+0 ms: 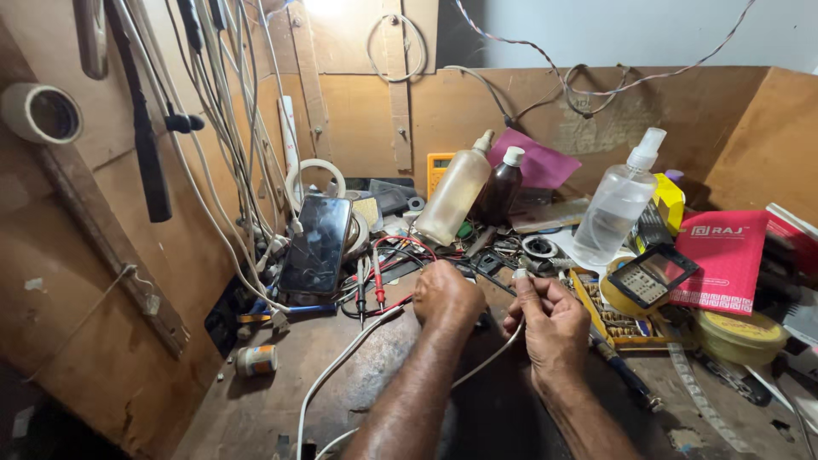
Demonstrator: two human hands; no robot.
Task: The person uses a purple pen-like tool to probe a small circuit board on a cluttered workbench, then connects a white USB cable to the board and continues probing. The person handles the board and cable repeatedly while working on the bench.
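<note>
While both hands work close together over the cluttered wooden surface (256, 409), a thin white cable (341, 362) runs between them. The left hand (445, 296) is clenched knuckles-up, apparently closed on the cable, which trails out from under it and down toward the near edge. The right hand (552, 322) pinches the cable's other stretch between thumb and fingertips, its small white plug end (520, 274) poking up just above the fingers. I judge the cable light, limp and smooth-jacketed, so it sags and slips unless gripped firmly; the stiff plug body gives the surest hold, since the thin wire just below it would kink or break if bent sharply. Beyond the left hand lie red and black test probes (371, 285), and farther left a phone with a cracked screen (316, 245) leans upright. Beyond the right hand stand a clear spray bottle (615, 204), a brown bottle (498, 192) and a cloudy plastic bottle (452, 194).
</note>
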